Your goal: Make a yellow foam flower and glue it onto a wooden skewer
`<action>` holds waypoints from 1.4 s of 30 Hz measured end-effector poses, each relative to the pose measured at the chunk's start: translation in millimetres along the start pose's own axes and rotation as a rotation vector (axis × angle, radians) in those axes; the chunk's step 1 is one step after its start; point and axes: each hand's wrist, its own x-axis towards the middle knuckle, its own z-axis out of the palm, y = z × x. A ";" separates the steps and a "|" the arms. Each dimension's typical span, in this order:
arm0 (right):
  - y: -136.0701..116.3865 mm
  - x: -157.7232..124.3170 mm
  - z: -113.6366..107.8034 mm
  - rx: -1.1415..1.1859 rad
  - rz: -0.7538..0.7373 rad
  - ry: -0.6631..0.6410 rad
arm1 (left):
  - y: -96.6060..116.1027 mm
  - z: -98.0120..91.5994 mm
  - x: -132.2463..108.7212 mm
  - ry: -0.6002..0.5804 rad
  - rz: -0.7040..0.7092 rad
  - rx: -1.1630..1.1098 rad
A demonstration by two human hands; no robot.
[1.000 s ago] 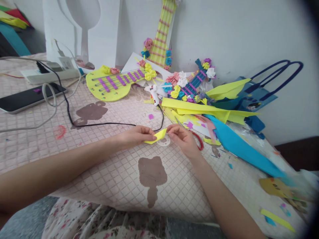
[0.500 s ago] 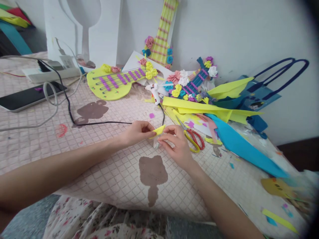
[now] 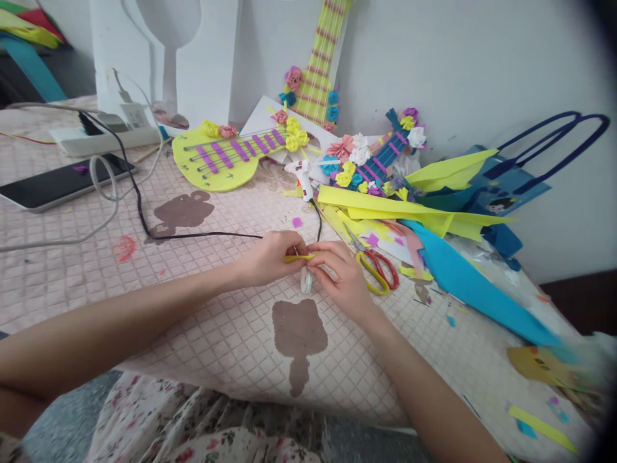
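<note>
"What step was in hand?"
"Pressing or folding the strip (image 3: 299, 258), I'd judge. The left hand (image 3: 277, 258) pinched it from 9 o'clock, the right hand (image 3: 342, 278) from 3 o'clock, fingertips nearly meeting."
"And the roll (image 3: 305, 283)?"
"Just below the strip, at 6 o'clock, by the right fingers; I couldn't tell whether they gripped it."
"What did the next move call for?"
"Probably steady pinches and light pressure. Scissors (image 3: 378, 273) lay near, at 3 o'clock."
</note>
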 end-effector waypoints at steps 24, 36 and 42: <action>2.9 0.3 0.8 0.099 0.114 -0.033 | -7.7 -2.6 6.3 -0.163 -0.107 -0.248; 0.8 0.9 2.6 0.090 0.129 -0.027 | -8.1 -0.5 5.2 -0.136 -0.092 -0.201; 0.6 0.7 4.2 0.064 0.134 -0.022 | -5.5 -2.1 6.2 -0.164 -0.120 -0.267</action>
